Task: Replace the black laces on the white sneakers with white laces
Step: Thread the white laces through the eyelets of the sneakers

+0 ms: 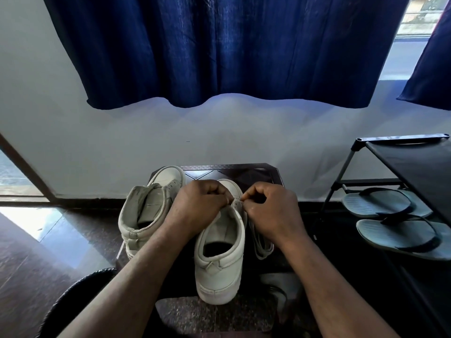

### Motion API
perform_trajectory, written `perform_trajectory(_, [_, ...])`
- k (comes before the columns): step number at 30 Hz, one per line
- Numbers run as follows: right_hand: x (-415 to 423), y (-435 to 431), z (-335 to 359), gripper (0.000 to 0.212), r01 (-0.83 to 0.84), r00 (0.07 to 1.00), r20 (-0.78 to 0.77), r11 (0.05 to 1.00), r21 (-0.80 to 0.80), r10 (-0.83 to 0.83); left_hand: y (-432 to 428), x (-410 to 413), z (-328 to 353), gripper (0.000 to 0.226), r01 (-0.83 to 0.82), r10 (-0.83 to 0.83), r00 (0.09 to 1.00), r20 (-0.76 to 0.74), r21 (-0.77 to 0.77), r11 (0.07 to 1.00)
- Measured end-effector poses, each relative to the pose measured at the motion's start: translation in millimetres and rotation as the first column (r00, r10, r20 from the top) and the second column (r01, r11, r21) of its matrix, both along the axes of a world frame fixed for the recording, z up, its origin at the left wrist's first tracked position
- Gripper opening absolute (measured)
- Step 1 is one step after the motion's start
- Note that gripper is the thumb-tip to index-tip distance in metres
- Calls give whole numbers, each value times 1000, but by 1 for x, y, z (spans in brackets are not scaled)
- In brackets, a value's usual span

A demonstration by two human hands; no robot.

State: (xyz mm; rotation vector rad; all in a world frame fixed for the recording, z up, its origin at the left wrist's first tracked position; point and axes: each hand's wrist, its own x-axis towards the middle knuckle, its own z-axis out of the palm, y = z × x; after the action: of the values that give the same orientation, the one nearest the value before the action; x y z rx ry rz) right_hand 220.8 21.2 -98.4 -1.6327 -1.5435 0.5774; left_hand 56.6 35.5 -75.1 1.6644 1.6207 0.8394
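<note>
Over the near sneaker, I see my left grip and right grip each pinching the white lace at its eyelets.

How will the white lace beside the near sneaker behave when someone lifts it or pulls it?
The white lace is probably floppy: it droops in loose loops beside the sneaker. It looks flat and thin, so it is likely very light and unlikely to roll. If pulled, the loops may drag across the dark stool.
</note>
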Motion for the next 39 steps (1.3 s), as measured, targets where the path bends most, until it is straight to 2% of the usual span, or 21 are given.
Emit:
perform_trajectory(5, [2,5,-6,16,-72,997,6,997,26,72,2,0,-4,12,40,-24,990,-140,109,993])
perform_trajectory(9, [7,10,-10,15,-50,999,-3,997,61,50,4,0,-6,12,71,-30,974,-224,176,982])
perform_trajectory(16, [11,13,-11,13,-92,992,-82,996,-9,91,5,0,-7,11,95,-39,965,-260,205,974])
perform_trajectory(22, [11,14,-12,7,-102,994,-39,995,-19,101,8,3,-15,24,61,3,955,-298,205,977])
perform_trajectory(24, [9,14,-13,4,-88,996,-17,996,-20,87,10,1,-17,27,-1,48,971,-233,196,981])
perform_trajectory(28, [6,14,-14,9,-59,998,-14,998,-2,59,11,-5,-15,20,-149,138,986,90,121,982])
perform_trajectory(31, [0,15,-11,9,-104,989,-105,994,12,105,9,-5,-14,16,-94,76,990,121,159,983])
perform_trajectory(34, [-5,17,-9,13,-162,981,-112,987,-20,159,8,-4,-15,14,-73,39,979,202,165,984])
perform_trajectory(39, [-7,23,-13,7,-120,948,-299,992,-23,108,1,-7,-7,6,-47,21,964,265,93,995])
